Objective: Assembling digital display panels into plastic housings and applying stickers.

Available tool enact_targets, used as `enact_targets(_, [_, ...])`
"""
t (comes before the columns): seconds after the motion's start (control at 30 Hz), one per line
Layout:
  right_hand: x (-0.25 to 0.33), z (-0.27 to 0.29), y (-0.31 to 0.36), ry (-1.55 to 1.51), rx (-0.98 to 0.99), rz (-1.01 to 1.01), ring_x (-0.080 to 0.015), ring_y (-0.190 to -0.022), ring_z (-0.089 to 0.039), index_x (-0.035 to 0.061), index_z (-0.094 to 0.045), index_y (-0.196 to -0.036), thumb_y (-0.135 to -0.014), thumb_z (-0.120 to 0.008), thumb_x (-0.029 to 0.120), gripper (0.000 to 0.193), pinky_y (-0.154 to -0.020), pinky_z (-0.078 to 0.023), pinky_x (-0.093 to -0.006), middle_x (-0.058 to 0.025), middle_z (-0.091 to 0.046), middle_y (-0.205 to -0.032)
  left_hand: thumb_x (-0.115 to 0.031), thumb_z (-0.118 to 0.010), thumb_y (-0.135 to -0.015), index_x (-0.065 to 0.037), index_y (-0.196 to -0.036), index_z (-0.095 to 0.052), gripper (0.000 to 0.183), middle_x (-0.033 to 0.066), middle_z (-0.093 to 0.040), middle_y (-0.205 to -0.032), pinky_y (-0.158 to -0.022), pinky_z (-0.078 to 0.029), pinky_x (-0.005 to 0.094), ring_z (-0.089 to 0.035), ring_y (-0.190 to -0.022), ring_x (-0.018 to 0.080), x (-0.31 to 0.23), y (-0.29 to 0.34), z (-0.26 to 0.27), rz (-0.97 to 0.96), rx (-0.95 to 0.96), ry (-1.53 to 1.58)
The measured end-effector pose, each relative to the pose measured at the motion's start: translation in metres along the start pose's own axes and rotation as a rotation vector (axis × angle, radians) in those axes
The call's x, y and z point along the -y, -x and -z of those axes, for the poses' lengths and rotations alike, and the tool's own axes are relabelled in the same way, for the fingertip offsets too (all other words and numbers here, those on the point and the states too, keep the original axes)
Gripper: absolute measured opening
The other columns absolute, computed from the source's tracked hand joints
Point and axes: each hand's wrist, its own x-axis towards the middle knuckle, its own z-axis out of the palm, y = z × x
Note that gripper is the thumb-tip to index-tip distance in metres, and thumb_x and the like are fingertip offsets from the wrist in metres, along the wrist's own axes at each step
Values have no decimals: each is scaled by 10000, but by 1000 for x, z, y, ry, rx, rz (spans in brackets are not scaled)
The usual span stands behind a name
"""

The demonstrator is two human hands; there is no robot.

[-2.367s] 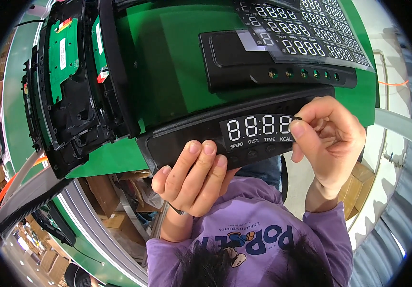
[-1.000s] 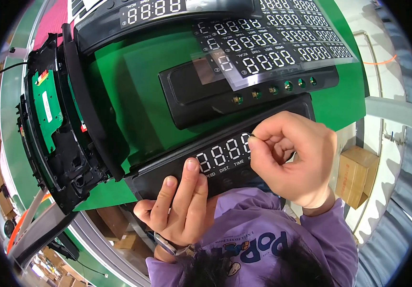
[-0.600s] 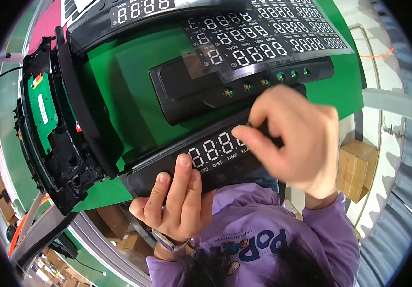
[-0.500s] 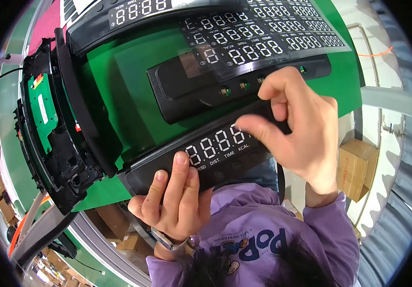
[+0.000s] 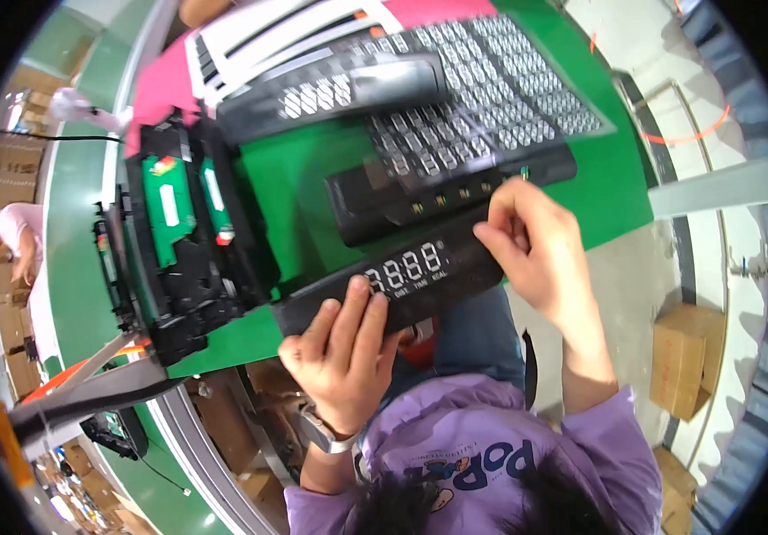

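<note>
A long black display panel (image 5: 433, 306) with white digit shapes lies slantwise along the near edge of the green table. My left hand (image 5: 339, 357) holds its left part, with fingertips pressed on the face beside the digits and the thumb mostly hidden. At the panel's right end is my right hand (image 5: 536, 250), its thumb and bent index finger brought together in a pinch. Whatever lies between those fingertips is too small to make out. Just beyond the panel rests a second black housing (image 5: 357, 201) with several small circuit boards along its side.
A clear sheet printed with white digits (image 5: 509, 98) overlaps the second housing. Behind it stands another black display unit (image 5: 259, 111). Black plastic frames with green circuit boards (image 5: 165, 209) stand at the left. A cardboard box (image 5: 687, 361) sits on the floor at right; another person (image 5: 23, 236) is far left.
My right hand has moved from over the digits to the panel's right end, and its thumb and index finger have closed together. My left hand stays on the panel. The whole view has shifted.
</note>
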Motion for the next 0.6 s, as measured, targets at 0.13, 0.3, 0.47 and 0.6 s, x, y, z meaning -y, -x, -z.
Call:
enact_targets(0.13, [6, 9, 12, 93, 45, 323, -272, -869, -579, 46, -612, -924, -632, -807, 125, 359, -757, -456, -383, -82, -559, -884, -224, -775, -695, -127, -1058, -684, 387, 27, -666, -1181, -835, -383, 374, -590, -998, 225, 0, -1, 1, -58, -92, 60])
enact_targets(0.3, [13, 12, 20, 279, 171, 504, -288, -1077, -535, 60, -630, -1024, -546, -847, 191, 542, -915, -428, -406, -110, -555, -1098, -146, -787, -580, -94, -1056, -680, 490, 36, -667, -1158, -814, -448, 381, -596, -979, 246, 2, -8, 17, -113, -78, 203])
enact_targets(0.47, [26, 21, 12, 362, 261, 599, -300, -1038, -580, 63, -616, -1060, -578, -816, 138, 527, -847, -493, -411, -106, -600, -1096, -182, -741, -671, -45, -1117, -633, 479, 67, -645, -1136, -799, -463, 369, -585, -970, 233, 13, -18, 27, -225, -116, 165])
enact_targets(0.6, [29, 20, 13, 435, 260, 581, -299, -938, -637, 55, -615, -1029, -626, -778, 119, 439, -755, -521, -406, -104, -651, -998, -182, -735, -722, -19, -1124, -603, 453, 82, -640, -1070, -797, -456, 361, -597, -949, 231, 14, -28, 42, -277, -102, 202])
